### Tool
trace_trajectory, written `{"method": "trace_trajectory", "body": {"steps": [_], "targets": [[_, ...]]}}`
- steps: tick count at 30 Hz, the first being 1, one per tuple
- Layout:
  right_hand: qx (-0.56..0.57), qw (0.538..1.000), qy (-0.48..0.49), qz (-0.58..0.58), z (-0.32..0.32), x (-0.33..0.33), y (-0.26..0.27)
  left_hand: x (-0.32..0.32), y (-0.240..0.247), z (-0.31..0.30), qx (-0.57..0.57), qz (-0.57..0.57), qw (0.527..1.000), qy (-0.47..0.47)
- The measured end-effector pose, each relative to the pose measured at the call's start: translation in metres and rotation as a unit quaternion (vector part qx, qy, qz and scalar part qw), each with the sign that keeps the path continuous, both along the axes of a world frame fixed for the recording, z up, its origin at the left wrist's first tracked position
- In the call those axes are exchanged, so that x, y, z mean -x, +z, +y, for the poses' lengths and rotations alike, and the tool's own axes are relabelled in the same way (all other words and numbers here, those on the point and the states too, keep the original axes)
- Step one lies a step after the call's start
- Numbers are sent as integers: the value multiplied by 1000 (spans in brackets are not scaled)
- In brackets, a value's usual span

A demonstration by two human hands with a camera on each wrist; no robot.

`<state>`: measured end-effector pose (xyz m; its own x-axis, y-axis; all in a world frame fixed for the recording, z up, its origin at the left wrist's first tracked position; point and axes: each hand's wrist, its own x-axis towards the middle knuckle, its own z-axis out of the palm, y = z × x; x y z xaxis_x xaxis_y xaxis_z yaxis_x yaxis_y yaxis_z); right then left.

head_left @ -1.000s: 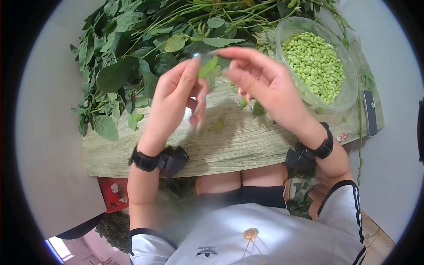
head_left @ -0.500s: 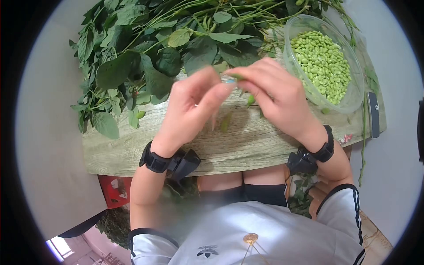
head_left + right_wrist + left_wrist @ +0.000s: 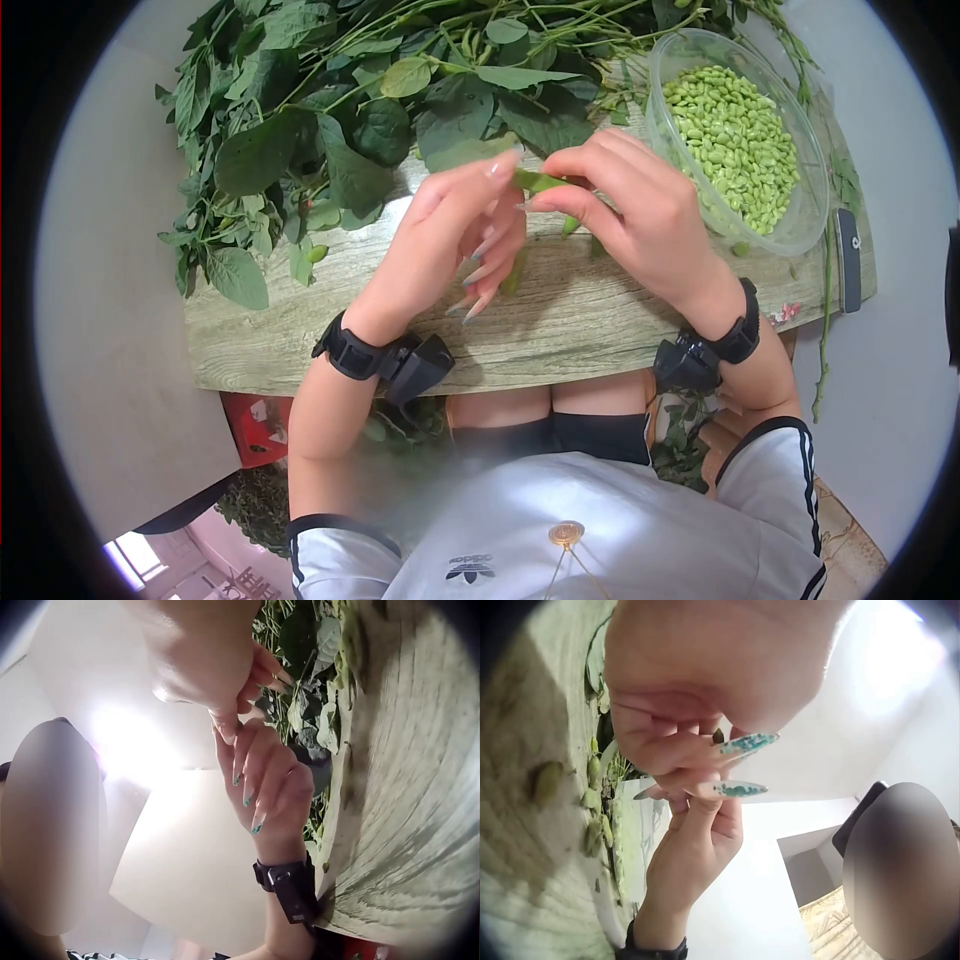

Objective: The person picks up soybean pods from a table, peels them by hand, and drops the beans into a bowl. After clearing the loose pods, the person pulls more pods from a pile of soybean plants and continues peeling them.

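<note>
And the right hand (image 3: pixel 645 215) has it, fingers and thumb pinched nearly closed on a green pod (image 3: pixel 540 181)! Over to the left hand (image 3: pixel 450 235): fingers loosely bent, tips hanging, the thumb side right up at the pod's other end. Blur there, so whether it grips the pod I can't tell; in the left wrist view the palm hides most of that spot. And look, half a second ago those left fingers were folded out of sight; now the long nails show, and more of the pod does too! Just under the hands, a loose pod (image 3: pixel 513 275) on the tabletop (image 3: pixel 400 350), partly covered by the left fingers. Beyond the right hand, a clear bowl (image 3: pixel 812 190) of shelled beans (image 3: pixel 738 145); leafy stalks (image 3: pixel 350 160) run off the top edge.
</note>
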<state>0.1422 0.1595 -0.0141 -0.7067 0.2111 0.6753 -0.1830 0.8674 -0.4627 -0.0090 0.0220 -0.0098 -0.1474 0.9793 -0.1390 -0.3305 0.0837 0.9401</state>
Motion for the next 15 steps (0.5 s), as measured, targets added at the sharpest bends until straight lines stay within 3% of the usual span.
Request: {"method": "trace_trajectory", "body": {"steps": [4,9,11,12,14,15], "targets": [[-35,999,4,1,0,2,-4,-4,1,1,41,-18,999,-25],[-39,999,21,-6,1,3,-11,-9,-8,2,7,-13,1000,-5],[213,972,45,-89,-7,0,-8,-13,-9,1,-8,4,1000,6],[212,972,43,-90,-10,0,-8,-15,-8,1,-12,18,1000,20],[429,890,84,-128,-15,2,-9,-17,-7,-1,-16,33,999,34],[429,890,85,-127,-15,2,-9,-18,-9,-2,-36,62,997,41]]}}
